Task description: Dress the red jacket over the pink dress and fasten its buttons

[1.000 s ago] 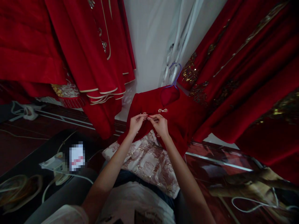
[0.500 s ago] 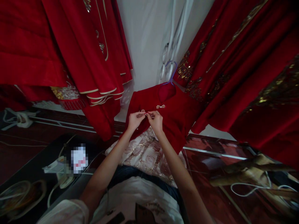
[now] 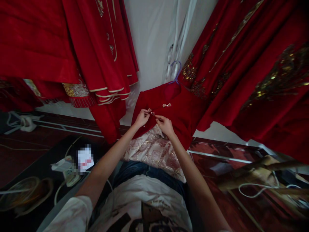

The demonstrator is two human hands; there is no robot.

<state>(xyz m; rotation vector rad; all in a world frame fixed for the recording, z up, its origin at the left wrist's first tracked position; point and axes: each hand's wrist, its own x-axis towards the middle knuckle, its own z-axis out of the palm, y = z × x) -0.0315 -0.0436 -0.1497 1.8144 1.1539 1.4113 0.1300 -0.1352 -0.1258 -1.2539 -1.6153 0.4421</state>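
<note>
A red jacket (image 3: 184, 109) on a purple hanger (image 3: 177, 75) is spread before me, its shiny pink-and-gold patterned lining (image 3: 151, 146) turned up toward my lap. My left hand (image 3: 142, 118) pinches the left end of a beaded, flower-shaped clasp (image 3: 152, 112) on the jacket's front. At the clasp's right end, the thumb and forefinger of my right hand (image 3: 165, 125) are closed together; a thread or tiny piece between them is too small to make out. Above and to the right lies a second beaded clasp (image 3: 166, 105), flat on the red cloth.
Red garments with cream piping (image 3: 103, 61) hang on the left, and red ones with gold sequins (image 3: 263, 83) on the right. A dark table (image 3: 48, 151) at left holds a pale device (image 3: 71, 172) and a blurred round container (image 3: 26, 193). Wooden pieces (image 3: 260, 174) lie right.
My hands have moved apart, the right one shifting right and slightly down. More of the beaded clasp now shows between them. The whole view has shifted slightly.
</note>
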